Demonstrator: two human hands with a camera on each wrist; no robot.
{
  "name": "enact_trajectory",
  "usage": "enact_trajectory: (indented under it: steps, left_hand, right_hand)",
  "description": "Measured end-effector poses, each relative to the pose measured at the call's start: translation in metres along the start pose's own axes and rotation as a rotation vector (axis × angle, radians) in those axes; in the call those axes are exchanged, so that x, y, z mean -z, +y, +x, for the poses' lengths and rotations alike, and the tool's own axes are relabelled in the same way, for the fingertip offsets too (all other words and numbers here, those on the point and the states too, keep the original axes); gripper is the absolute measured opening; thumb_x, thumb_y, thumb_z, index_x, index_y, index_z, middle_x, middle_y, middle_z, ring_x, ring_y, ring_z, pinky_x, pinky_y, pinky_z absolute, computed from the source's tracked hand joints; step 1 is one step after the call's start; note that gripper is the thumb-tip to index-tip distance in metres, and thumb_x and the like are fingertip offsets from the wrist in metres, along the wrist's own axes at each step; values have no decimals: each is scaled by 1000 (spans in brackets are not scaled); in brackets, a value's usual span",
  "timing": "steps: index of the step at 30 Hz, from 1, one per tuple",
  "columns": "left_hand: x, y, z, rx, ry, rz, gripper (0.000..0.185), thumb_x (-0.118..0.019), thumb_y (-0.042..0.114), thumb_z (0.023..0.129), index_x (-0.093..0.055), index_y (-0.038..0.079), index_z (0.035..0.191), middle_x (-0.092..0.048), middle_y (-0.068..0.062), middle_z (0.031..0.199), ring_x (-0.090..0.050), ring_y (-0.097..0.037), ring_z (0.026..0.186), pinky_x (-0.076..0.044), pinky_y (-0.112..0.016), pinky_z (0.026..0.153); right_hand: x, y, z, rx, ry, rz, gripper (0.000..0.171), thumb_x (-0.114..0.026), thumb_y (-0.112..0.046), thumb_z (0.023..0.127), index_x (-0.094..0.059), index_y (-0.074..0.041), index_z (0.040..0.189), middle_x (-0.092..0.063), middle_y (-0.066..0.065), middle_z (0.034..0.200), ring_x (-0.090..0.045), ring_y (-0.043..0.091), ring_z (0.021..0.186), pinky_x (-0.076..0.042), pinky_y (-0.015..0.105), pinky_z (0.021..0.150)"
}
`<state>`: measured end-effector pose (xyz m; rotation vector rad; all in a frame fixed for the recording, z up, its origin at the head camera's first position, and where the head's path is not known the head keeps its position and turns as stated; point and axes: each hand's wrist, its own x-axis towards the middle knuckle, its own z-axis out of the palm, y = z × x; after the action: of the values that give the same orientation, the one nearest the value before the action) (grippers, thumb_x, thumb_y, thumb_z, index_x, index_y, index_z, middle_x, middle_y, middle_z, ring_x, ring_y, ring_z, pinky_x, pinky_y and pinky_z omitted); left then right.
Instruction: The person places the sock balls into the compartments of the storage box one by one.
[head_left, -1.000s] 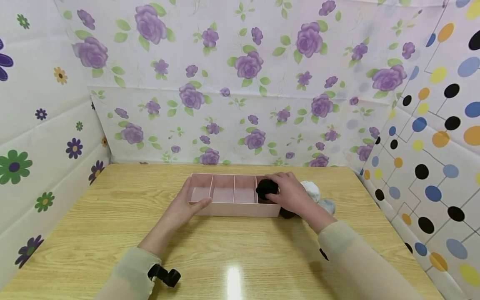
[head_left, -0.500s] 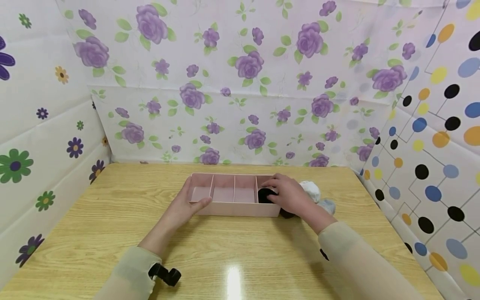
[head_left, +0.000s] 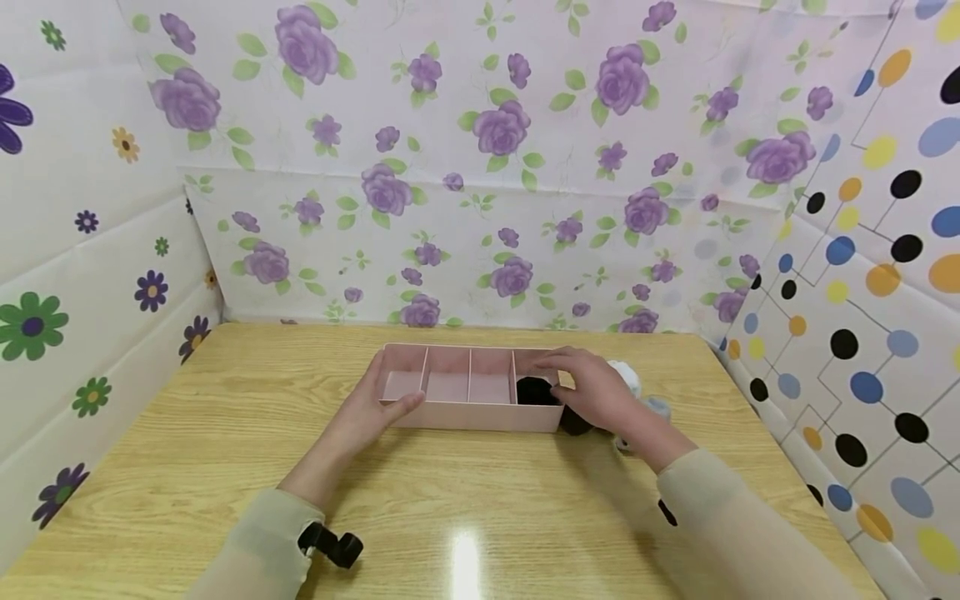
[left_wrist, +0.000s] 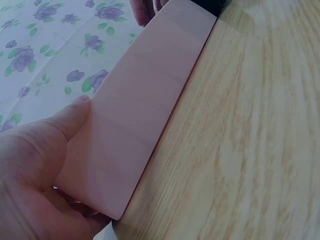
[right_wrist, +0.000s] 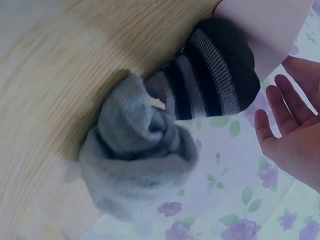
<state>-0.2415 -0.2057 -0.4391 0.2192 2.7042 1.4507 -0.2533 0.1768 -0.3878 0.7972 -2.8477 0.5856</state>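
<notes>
A pink tray (head_left: 465, 412) with several compartments lies on the wooden table (head_left: 480, 500). My left hand (head_left: 390, 392) grips its left end, thumb on the front wall (left_wrist: 150, 100); the left wrist view shows this hand (left_wrist: 55, 145) close up. A black sock roll (head_left: 534, 390) sits in the rightmost compartment. My right hand (head_left: 558, 375) hovers just above it with relaxed fingers, holding nothing. In the right wrist view that hand (right_wrist: 287, 120) is spread open beside the tray corner (right_wrist: 270, 30).
Right of the tray a dark striped sock roll (right_wrist: 215, 75) lies against its end (head_left: 576, 423), with a grey sock roll (right_wrist: 135, 155) beside it and a pale one (head_left: 633, 385) behind my right hand. Flowered and dotted panels wall in the table.
My right hand lowered the black sock roll into the rightmost compartment, let it go and opened above it. The left hand kept its grip on the tray.
</notes>
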Motion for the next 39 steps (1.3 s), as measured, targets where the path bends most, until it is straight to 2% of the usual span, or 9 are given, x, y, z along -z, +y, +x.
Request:
enact_trajectory:
  steps: [6, 9, 15, 21, 24, 28, 31, 39]
  left_hand:
    - [-1, -2, 2, 4, 0, 7, 121, -75, 58, 103, 8, 13, 178, -7, -27, 181, -16, -51, 164, -16, -68, 132]
    - [-2, -1, 3, 7, -3, 19, 122, -75, 60, 102, 8, 12, 178, -8, -28, 181, -17, -53, 164, -17, -69, 131]
    - [-2, 0, 3, 11, -3, 25, 121, -75, 58, 103, 8, 12, 178, -9, -29, 181, -17, -53, 163, -16, -69, 131]
    - [-3, -2, 4, 17, -4, 13, 126, -76, 64, 100, 9, 12, 178, -8, -29, 181, -17, -52, 164, -17, -68, 131]
    - [-3, -2, 3, 14, -2, 8, 128, -75, 68, 98, 9, 13, 178, -8, -28, 181, -17, -52, 164, -16, -68, 131]
    - [-3, -4, 2, 3, -2, 9, 126, -74, 66, 99, 10, 14, 178, -7, -27, 181, -16, -52, 164, -16, -68, 131]
    - [-3, -5, 0, -5, -4, 10, 125, -74, 65, 100, 11, 14, 177, -5, -26, 182, -15, -51, 164, -16, -68, 131]
    - [-1, -2, 0, -8, -5, 16, 128, -73, 68, 99, 11, 14, 177, -6, -28, 181, -16, -53, 164, -16, -69, 131]
  right_hand:
    - [4, 13, -9, -83, 46, 7, 55, -82, -19, 103, -65, -11, 155, -62, 16, 156, -59, 43, 142, -54, 64, 109]
    - [8, 18, -17, -113, 53, 37, 60, -81, -23, 104, -60, -9, 159, -58, 18, 160, -59, 45, 140, -53, 66, 110]
    - [18, 30, -32, -157, 87, 58, 68, -80, -29, 105, -53, -8, 164, -53, 21, 164, -50, 49, 148, -47, 69, 115]
    - [27, 41, -53, -233, 113, 79, 77, -77, -42, 106, -46, -13, 169, -46, 21, 169, -42, 49, 154, -41, 73, 118]
    - [30, 47, -62, -253, 125, 72, 80, -77, -44, 106, -43, -13, 171, -44, 22, 171, -40, 50, 155, -39, 74, 118]
    - [32, 54, -72, -261, 139, 44, 81, -79, -40, 105, -44, -8, 169, -44, 25, 169, -40, 53, 153, -38, 75, 118]
    - [34, 59, -79, -277, 135, 47, 83, -80, -41, 104, -43, -6, 169, -44, 27, 169, -39, 54, 153, -37, 76, 118]
    - [34, 70, -96, -334, 87, 59, 97, -77, -56, 102, -36, 0, 171, -39, 32, 169, -36, 57, 154, -37, 76, 118]
